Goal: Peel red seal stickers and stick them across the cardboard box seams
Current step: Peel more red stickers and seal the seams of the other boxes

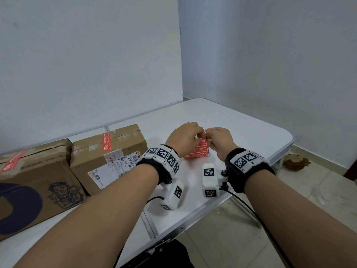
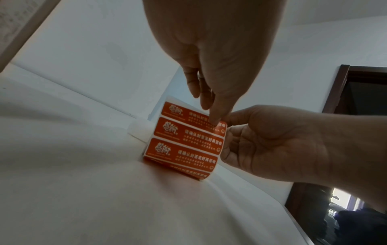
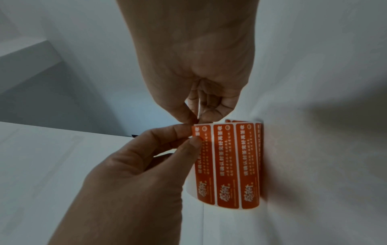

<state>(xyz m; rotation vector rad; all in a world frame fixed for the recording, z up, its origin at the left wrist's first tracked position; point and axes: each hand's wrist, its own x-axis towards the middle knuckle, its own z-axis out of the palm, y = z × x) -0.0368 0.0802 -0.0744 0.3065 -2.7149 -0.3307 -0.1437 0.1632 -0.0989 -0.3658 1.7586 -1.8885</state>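
Observation:
A strip of red seal stickers (image 1: 196,152) on white backing stands curled on the white table (image 1: 241,128). In the right wrist view my left hand (image 3: 194,136) pinches the end sticker of the strip (image 3: 225,165) between thumb and forefinger. My right hand (image 3: 197,119) pinches the strip's top corner just above. From the left wrist, my left hand (image 2: 211,114) touches the strip (image 2: 186,139) from above, and my right hand (image 2: 228,132) holds its right edge. Two cardboard boxes (image 1: 108,151) (image 1: 32,180) stand to the left, each with a red sticker (image 1: 106,144) across its top seam.
The boxes fill the table's left side, close to my left forearm. The table's front edge (image 1: 193,221) and rounded right corner (image 1: 289,136) lie near. Cables hang from the wrist cameras. A brown object (image 1: 295,162) lies on the floor beyond the table.

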